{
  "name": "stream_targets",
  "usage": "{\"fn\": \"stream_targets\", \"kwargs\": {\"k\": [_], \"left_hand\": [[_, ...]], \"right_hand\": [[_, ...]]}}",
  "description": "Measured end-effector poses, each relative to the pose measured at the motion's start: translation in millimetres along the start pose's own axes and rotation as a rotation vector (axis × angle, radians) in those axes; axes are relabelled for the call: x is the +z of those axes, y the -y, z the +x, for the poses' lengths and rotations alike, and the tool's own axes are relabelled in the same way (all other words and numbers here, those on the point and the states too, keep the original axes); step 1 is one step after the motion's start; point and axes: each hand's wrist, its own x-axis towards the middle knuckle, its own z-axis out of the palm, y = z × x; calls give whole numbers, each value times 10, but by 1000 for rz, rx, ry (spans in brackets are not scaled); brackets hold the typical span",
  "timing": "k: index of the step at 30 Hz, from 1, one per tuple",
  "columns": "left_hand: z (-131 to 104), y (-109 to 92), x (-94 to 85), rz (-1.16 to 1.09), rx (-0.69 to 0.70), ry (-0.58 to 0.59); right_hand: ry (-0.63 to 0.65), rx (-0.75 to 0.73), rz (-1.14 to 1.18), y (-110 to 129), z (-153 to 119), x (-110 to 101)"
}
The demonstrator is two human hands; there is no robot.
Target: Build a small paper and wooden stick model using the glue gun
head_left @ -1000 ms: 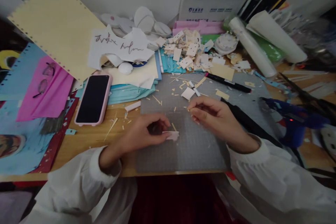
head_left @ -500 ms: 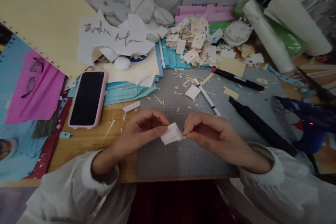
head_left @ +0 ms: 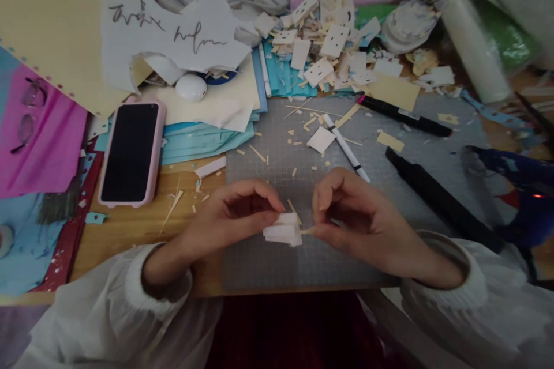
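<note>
My left hand (head_left: 240,213) pinches a small folded white paper piece (head_left: 283,232) between thumb and fingers, held over the grey cutting mat (head_left: 259,268). A thin cream strip (head_left: 305,232) runs from the right side of this piece to my right hand (head_left: 359,222), whose thumb presses on its end; the other fingers are curled. Another narrow cream strip (head_left: 294,211) shows just above the white piece; whether it is attached, I cannot tell. Beyond my hands, a white paper square (head_left: 321,139) lies against a white pen (head_left: 346,147).
Behind the mat is a heap of small white paper pieces with marks (head_left: 333,40). A pink-cased phone (head_left: 131,153) lies at left. On the right are a black marker (head_left: 407,115), a long black tool (head_left: 441,199) and a blue glue gun (head_left: 519,190) with a red light.
The white piece has turned and shows more of its layered edge. My right hand has drawn slightly right, exposing more of the cream strip. The camera view has shifted a little.
</note>
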Motion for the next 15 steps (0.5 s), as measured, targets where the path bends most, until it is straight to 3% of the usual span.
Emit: {"fn": "stream_targets", "kwargs": {"k": [15], "left_hand": [[26,-2,11,4,-6,-15]], "right_hand": [[-51,-28,-136,-16,-5,42]]}}
